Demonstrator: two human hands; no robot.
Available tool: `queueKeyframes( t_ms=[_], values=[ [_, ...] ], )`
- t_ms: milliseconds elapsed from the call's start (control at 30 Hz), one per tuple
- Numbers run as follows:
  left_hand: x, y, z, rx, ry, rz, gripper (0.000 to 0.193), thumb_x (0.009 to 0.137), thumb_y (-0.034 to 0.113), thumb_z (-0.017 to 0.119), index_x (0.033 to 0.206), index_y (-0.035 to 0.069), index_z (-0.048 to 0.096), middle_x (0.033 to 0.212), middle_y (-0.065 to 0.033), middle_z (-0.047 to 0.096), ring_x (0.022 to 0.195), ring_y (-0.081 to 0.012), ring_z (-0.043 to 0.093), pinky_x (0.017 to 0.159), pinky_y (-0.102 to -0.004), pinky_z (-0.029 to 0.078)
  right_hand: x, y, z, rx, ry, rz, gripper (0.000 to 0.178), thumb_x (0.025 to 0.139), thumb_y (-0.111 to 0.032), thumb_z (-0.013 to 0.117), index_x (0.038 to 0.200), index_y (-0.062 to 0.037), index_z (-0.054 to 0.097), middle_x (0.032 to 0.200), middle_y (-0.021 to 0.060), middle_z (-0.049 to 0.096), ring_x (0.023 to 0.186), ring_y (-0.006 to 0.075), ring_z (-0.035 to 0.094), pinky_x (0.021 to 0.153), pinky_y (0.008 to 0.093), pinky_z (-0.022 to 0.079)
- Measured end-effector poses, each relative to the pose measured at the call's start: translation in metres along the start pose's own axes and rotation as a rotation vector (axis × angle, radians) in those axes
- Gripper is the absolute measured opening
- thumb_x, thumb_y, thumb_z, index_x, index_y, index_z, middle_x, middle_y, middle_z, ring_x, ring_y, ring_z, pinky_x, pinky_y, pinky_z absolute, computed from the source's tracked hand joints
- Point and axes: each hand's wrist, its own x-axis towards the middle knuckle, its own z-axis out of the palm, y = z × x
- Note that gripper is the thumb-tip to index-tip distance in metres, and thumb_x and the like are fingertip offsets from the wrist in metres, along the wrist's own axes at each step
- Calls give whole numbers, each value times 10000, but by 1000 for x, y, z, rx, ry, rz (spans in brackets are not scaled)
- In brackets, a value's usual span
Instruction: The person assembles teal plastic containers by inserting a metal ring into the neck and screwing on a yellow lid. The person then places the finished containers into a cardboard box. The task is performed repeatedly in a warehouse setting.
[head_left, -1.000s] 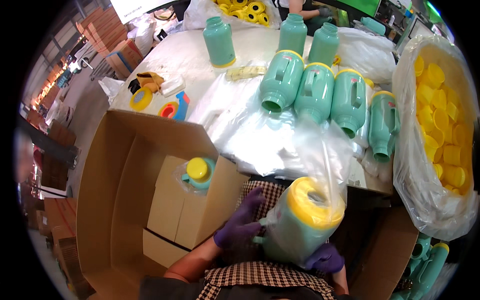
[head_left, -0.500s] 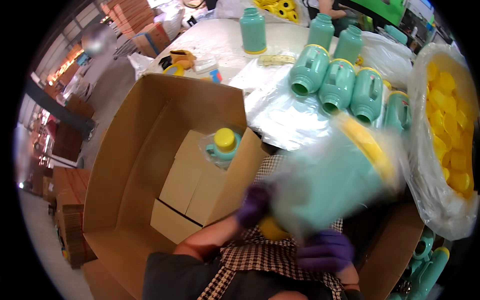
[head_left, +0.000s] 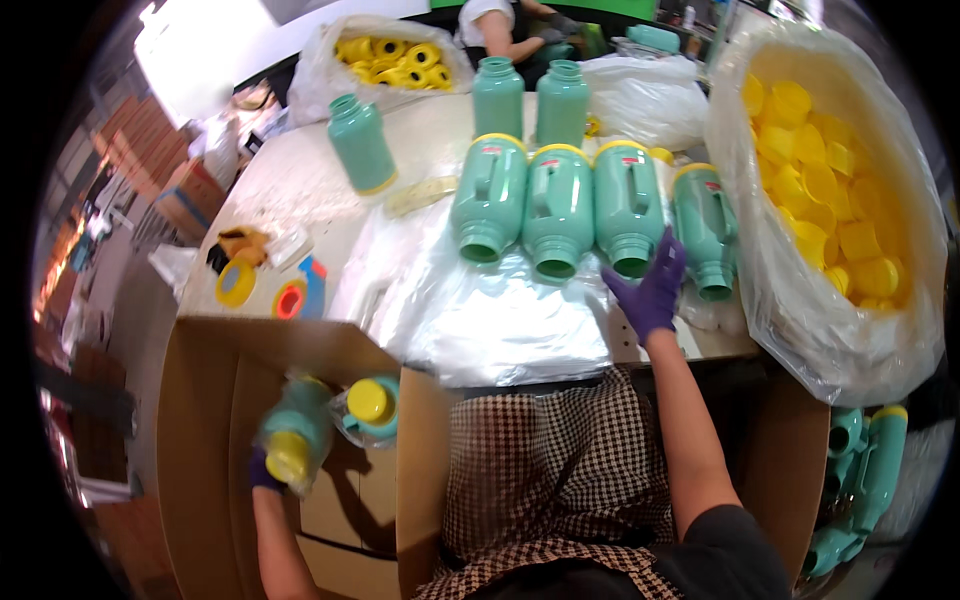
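Observation:
Inside the open cardboard box (head_left: 205,440), my left hand (head_left: 263,470) in a purple glove grips a bagged green bottle (head_left: 300,420) with a yellow cap, tilted and slightly blurred. Next to it another bagged green jug (head_left: 372,408) with a yellow cap stands in the box. My right hand (head_left: 652,290), also gloved in purple, reaches over the table with fingers spread. It is nearest the neck of a lying green jug (head_left: 627,200) with a handle and no cap; I cannot tell whether it touches. More uncapped jugs (head_left: 558,205) lie alongside in a row.
Clear plastic bags (head_left: 510,330) are stacked at the table's front edge. A large bag of yellow caps (head_left: 835,190) stands right; a bag of yellow rings (head_left: 395,65) lies at the back. Upright green bottles (head_left: 362,145) and a tape dispenser (head_left: 300,290) are on the table. A co-worker (head_left: 500,30) is beyond.
The bagged bottle has gone from in front of my body down into the box at left, in my left hand. My right hand has let go and moved forward to the row of jugs.

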Motion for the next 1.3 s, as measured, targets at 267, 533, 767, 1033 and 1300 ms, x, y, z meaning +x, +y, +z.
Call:
queueKeyframes(
  t_ms=[267, 533, 767, 1033, 1300],
  values=[
    [88, -23, 18, 268, 230, -41, 610, 975, 405, 488, 1447, 24, 424, 1377, -188, 529, 1224, -324, 545, 1033, -451, 457, 25, 34, -44, 338, 376, 28, 881, 668, -351, 823, 1410, -67, 443, 1190, 170, 542, 1124, 354, 531, 990, 461, 448],
    [-114, -28, 370, 899, -143, 897, 678, 938, 336, 541, 1509, 29, 346, 1455, -178, 448, 1317, -295, 460, 1096, -405, 381, -49, -11, -228, 885, -401, -184, 887, 729, -212, 797, 1483, -26, 369, 1245, 124, 599, 1114, 209, 590, 978, 352, 488],
    [-82, -154, 497, 1262, -1176, 560, 686, 805, 146, 726, 1415, 28, 438, 1317, -152, 534, 1221, -259, 531, 1039, -361, 415, -138, 12, -270, 728, -423, -179, 694, 816, -275, 798, 1407, -63, 504, 1450, 229, 438, 1325, 379, 453, 1115, 448, 387],
    [-59, -170, 551, 1245, -922, 274, 231, 833, 51, 673, 1056, -4, 647, 937, -58, 572, 834, -126, 567, 717, -242, 469, -230, 245, -491, -734, -527, 515, 133, 809, -223, 709, 916, -146, 732, 945, 127, 643, 882, 335, 651, 768, 448, 530],
    [-112, -166, 562, 880, -1309, 408, 509, 670, 57, 649, 1153, 46, 487, 1359, -167, 482, 1285, -257, 461, 1115, -354, 331, -260, 297, -483, -698, -479, 471, 98, 783, -181, 711, 856, -121, 738, 973, 141, 647, 867, 341, 649, 780, 437, 532]
  ],
)
